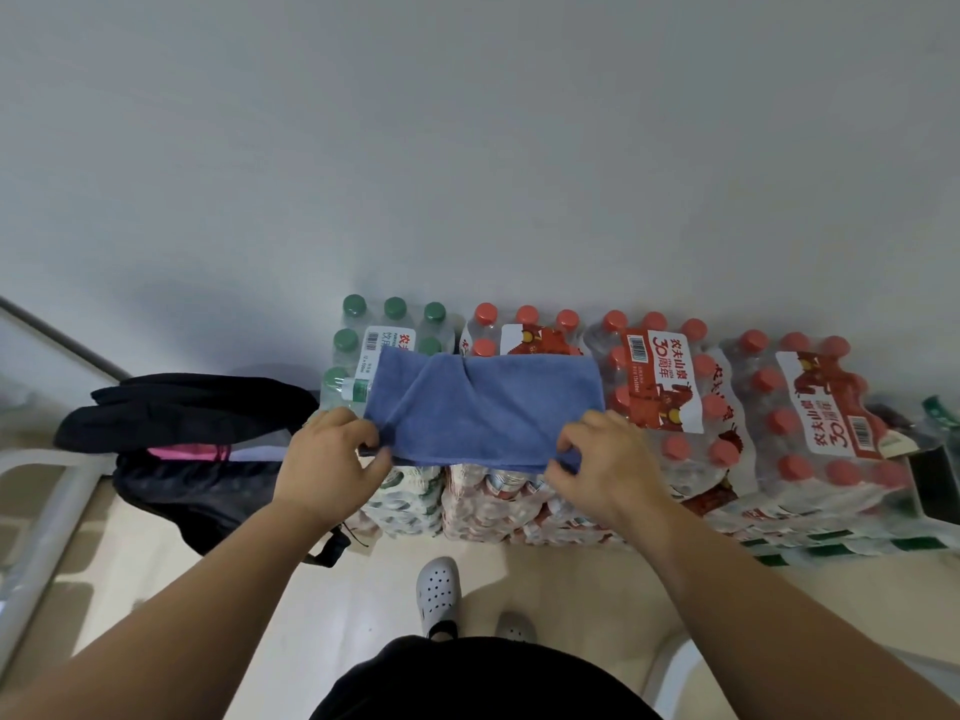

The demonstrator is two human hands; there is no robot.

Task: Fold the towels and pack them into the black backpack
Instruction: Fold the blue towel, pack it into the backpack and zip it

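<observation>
Item: blue towel [483, 407], one, spread as a wide strip between your hands and running away from you over the tops of the shrink-wrapped packs of bottled water [665, 387]. Its near edge shows more than one layer, so it looks part-folded. A slack diagonal ridge runs from the middle of the far edge toward your left side. Grip: your left hand [327, 459] pinches the near left corner with thumb and curled fingers, and your right hand [608, 465] pinches the near right corner the same way. Both are closed on cloth and neither is free. Step in hand, as judged: bringing the near edge over to the far edge. To do it well, draw the two corners slightly apart first so the ridge pulls flat. Lift both at an even height and lay them square on the far corners, because the bottle caps beneath make a bumpy bed that will skew a loose fold. Press the crease with flat fingers before letting go. Destination: black backpack [182, 407], just beyond your left hand. It slumps with its mouth open toward you and a pink item [182, 452] shows inside, so a compact fold will go in more easily. Support, further: a green-capped pack [363, 330] lies under the towel's left end, and red-capped packs extend past your right hand.
</observation>
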